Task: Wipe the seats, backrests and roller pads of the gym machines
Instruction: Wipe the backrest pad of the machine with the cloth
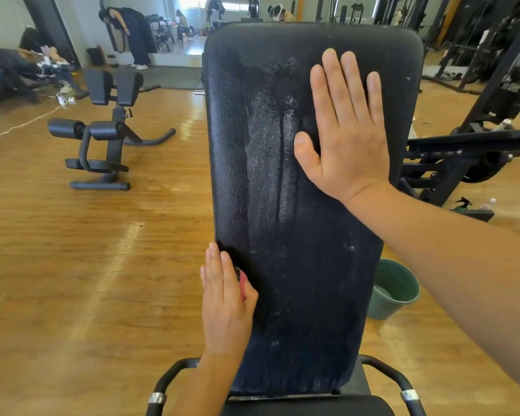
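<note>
A black padded backrest (282, 211) stands tilted in front of me, wet with streaks and droplets running down its middle. My right hand (345, 130) lies flat on its upper right part, fingers straight and spread. My left hand (225, 304) presses with straight fingers against the backrest's lower left edge. A small pink cloth or sponge (243, 285) shows under its palm. The black seat (306, 407) is just visible at the bottom edge, between two curved metal handles.
A green bucket (398, 291) stands on the wooden floor right of the bench. A spray bottle (463, 203) sits further right by a black machine frame (451, 163). A back-extension machine with roller pads (66, 128) stands to the left. People are at the far mirror wall.
</note>
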### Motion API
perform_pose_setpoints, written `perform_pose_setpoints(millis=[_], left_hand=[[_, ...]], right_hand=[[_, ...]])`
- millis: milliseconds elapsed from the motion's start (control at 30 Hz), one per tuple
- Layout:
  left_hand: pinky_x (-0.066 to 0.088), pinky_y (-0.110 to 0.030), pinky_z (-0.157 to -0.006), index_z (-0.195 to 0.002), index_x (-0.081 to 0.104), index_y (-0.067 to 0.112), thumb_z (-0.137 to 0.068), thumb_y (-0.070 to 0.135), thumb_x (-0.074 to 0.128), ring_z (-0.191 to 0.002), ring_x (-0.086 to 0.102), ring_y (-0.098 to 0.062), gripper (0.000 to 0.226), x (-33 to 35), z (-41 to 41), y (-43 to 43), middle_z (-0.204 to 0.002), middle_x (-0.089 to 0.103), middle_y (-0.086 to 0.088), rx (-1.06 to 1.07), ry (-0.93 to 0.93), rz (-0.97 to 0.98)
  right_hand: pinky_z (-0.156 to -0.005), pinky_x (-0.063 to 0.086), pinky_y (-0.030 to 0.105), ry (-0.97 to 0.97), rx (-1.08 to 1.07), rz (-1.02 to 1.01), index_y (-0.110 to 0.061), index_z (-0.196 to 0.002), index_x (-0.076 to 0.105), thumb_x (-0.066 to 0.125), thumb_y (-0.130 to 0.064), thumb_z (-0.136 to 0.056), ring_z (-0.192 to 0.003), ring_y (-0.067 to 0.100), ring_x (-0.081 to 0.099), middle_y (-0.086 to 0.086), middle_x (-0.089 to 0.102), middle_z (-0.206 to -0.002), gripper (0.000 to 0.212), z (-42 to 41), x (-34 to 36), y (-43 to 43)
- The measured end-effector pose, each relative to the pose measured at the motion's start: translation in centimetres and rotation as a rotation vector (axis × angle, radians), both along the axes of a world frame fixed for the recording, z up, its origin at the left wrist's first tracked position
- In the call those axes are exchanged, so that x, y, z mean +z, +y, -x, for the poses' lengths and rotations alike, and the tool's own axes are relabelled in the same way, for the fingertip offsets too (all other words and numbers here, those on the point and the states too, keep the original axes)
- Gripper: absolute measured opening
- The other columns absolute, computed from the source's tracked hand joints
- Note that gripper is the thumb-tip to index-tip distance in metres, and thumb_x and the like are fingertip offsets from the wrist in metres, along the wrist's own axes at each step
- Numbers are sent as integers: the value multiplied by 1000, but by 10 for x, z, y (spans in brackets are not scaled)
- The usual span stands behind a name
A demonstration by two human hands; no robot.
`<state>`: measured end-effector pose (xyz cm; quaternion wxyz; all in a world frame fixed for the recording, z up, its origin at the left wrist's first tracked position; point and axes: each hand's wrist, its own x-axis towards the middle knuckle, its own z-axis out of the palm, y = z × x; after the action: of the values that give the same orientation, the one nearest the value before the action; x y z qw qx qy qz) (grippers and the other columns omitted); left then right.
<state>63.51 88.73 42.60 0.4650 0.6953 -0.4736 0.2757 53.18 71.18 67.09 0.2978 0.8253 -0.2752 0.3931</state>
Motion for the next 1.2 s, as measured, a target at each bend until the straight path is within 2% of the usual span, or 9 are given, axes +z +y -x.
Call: perform_pose_setpoints(millis=[133, 267, 400, 500, 600, 767, 967, 1067, 1200], left_hand=[[16, -44, -128, -152, 26, -5, -98, 6, 47, -155, 18, -35, 59, 2, 3, -3, -160, 25, -29, 20, 39, 8], [19, -48, -127, -152, 25, -5, -100, 6, 46, -155, 17, -35, 57, -2, 1, -2, -162, 22, -27, -1, 19, 19], [18, -45, -127, -152, 25, -4, -101, 5, 45, -157, 14, -30, 56, -3, 0, -5, -161, 23, -26, 0, 2, 66], [19, -46, -127, -151, 26, -3, -101, 4, 45, -155, 17, -31, 55, -6, -1, -6, -159, 27, -28, -1, -16, 89], [19, -48, -127, -151, 27, -5, -102, 5, 45, -153, 21, -33, 53, -2, 0, -5, -157, 31, -29, 7, -6, 80], [14, -50, -127, -151, 24, -6, -100, 5, 46, -155, 12, -32, 57, 4, -7, -4, -160, 23, -27, -27, -45, 38], [13, -48, -127, -154, 19, -5, -101, 4, 46, -157, 9, -33, 60, -9, 9, -5, -164, 14, -25, 7, 102, 94], [17, -51, -127, -154, 19, -6, -102, 4, 47, -157, 10, -34, 60, -28, 23, 3, -164, 13, -25, 6, 170, 86], [21, -58, -124, -152, 20, -7, -102, 6, 45, -158, 8, -35, 58, -49, 32, 19, -165, 12, -24, -41, 143, -5]], right_hand=[[-127, 6, 55, -75, 92, -116, -2, -161, 22, 39, -32, -104, -157, 33, 13, 16, 19, -169, 66, 9, -7, 26], [-126, 9, 58, -147, 182, -226, 1, -157, 31, 50, -21, -98, -157, 32, 16, 18, 24, -166, 66, 35, -77, 78], [-127, 5, 53, -27, 105, -285, -6, -159, 28, 48, -30, -98, -158, 27, 8, 11, 18, -169, 69, 41, -141, 75], [-127, 2, 52, -9, 47, -193, -10, -162, 15, 42, -37, -100, -158, 25, 2, 8, 10, -168, 73, 34, -161, 56], [-127, 4, 52, -22, 36, -139, -11, -162, 13, 37, -39, -101, -157, 27, 6, 9, 10, -167, 72, 32, -167, 50], [-126, 3, 53, -9, 40, -117, -10, -163, 8, 30, -40, -103, -156, 33, 12, 10, 7, -167, 70, 32, -169, 48], [-127, 3, 53, -12, 42, -117, -10, -162, 8, 32, -39, -102, -157, 32, 11, 10, 7, -167, 71, 34, -167, 48], [-127, 2, 52, -15, 41, -120, -10, -163, 8, 32, -40, -103, -156, 32, 13, 9, 7, -167, 71, 33, -167, 49], [-127, 2, 51, -4, 28, -113, -10, -163, 8, 30, -41, -103, -156, 33, 14, 9, 6, -167, 71, 33, -166, 48]])
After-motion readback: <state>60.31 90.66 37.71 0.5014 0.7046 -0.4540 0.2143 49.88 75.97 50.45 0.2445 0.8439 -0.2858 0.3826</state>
